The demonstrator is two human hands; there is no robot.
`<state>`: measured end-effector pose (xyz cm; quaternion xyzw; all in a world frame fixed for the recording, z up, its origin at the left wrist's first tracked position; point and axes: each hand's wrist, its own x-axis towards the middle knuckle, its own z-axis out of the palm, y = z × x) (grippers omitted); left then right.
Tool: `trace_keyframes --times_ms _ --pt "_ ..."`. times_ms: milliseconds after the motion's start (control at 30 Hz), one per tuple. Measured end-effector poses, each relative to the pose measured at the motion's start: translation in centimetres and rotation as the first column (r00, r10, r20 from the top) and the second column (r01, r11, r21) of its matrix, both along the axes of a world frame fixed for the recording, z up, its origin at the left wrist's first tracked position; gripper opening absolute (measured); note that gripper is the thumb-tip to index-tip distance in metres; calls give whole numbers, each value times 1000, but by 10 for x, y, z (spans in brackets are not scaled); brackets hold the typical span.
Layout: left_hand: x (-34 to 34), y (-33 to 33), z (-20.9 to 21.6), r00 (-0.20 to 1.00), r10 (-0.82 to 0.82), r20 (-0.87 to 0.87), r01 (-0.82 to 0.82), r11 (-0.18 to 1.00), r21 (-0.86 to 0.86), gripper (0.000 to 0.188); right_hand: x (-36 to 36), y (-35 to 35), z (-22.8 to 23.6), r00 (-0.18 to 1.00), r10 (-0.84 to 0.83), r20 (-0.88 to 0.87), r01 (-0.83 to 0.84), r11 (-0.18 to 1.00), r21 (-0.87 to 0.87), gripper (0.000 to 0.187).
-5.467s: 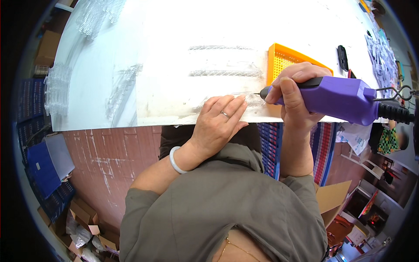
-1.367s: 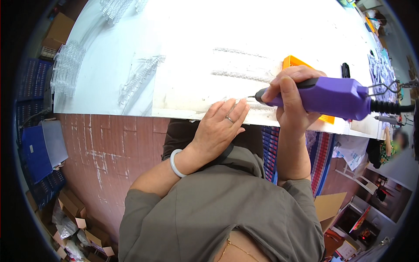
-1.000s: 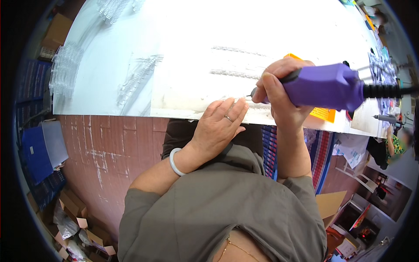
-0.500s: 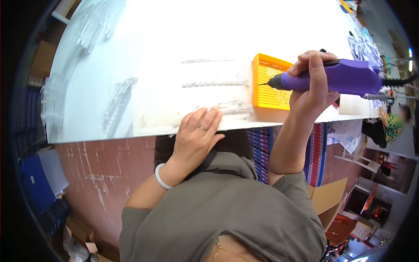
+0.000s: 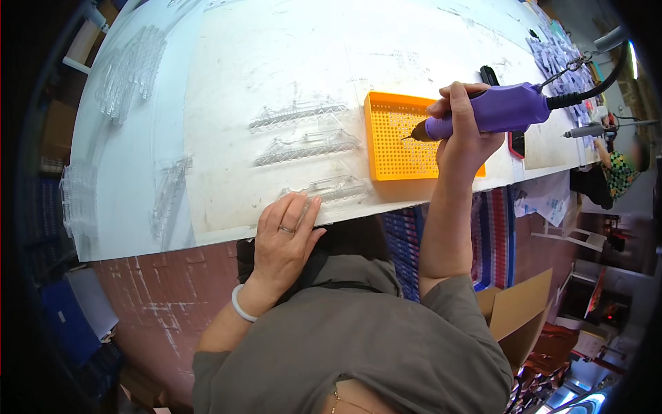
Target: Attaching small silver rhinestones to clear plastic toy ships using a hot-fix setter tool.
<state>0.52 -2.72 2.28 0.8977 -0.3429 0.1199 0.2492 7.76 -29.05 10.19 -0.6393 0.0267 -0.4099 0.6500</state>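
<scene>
My right hand (image 5: 463, 131) is wrapped round a purple electric screwdriver (image 5: 514, 108), and its thin black-ended bit points left over an orange perforated tray (image 5: 374, 141). Small shiny pieces seem to lie in the tray, too small to name. Flat on the table's near edge rests my left hand (image 5: 286, 234), fingers stretched out, at the left end of a clear plastic strip (image 5: 338, 188). Whether the fingertips press on that strip I cannot tell. Beyond it lie two similar strips, a middle clear strip (image 5: 307, 147) and a far clear strip (image 5: 298, 114), roughly parallel.
More clear strips (image 5: 134, 72) are heaped on the left of the white table (image 5: 227, 90). A black object (image 5: 489, 74) and a pile of pale purple pieces (image 5: 562, 58) lie right. The screwdriver's cord (image 5: 600, 86) runs up right. A co-worker (image 5: 620, 172) sits far right.
The picture has darkened, so the clear strips show plainly. The view has shifted, with table and tray further left. The screwdriver remains over the tray in my right hand; my left hand still lies flat.
</scene>
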Motion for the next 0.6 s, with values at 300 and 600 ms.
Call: trace_keyframes --times_ms 300,600 --pt "0 -1 -3 1000 7 11 -7 1000 14 54 -1 0 -3 1000 -18 -14 18 1000 -21 9" --pt "0 -1 -4 1000 14 -2 -14 1000 4 57 -2 5 -2 1000 -10 -2 10 999 -50 7"
